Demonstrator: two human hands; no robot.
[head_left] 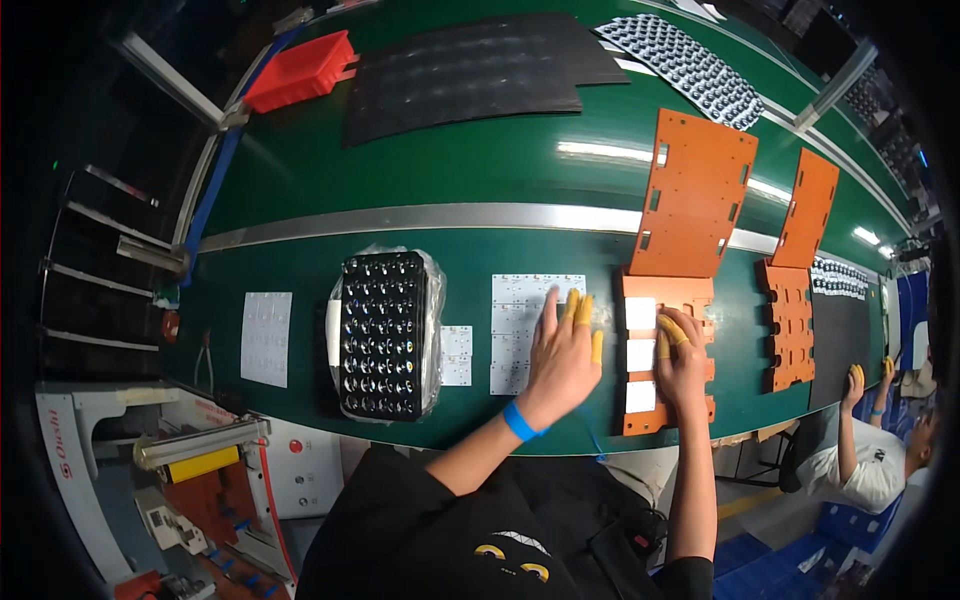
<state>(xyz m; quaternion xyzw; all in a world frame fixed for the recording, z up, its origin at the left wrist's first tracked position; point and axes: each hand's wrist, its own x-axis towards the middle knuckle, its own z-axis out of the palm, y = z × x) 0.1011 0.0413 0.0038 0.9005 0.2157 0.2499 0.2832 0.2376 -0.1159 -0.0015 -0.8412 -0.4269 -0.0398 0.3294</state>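
My left hand (563,352), with yellow finger cots and a blue wristband, lies flat with fingers spread on the right edge of a stack of white circuit boards (520,330) on the green belt. My right hand (684,358), also with yellow cots, rests on an orange hinged fixture (668,300) whose lid stands raised. Its fingertips touch the middle one of three white boards (641,354) seated in the fixture's base. Neither hand lifts anything off the surface.
A black lens tray in a plastic bag (385,333) sits left of the boards, with a small white board (456,355) beside it and a white sheet (267,338) farther left. A second orange fixture (792,320) lies to the right. Another person (875,455) works at far right. A red bin (298,70) and black mats (470,70) sit behind.
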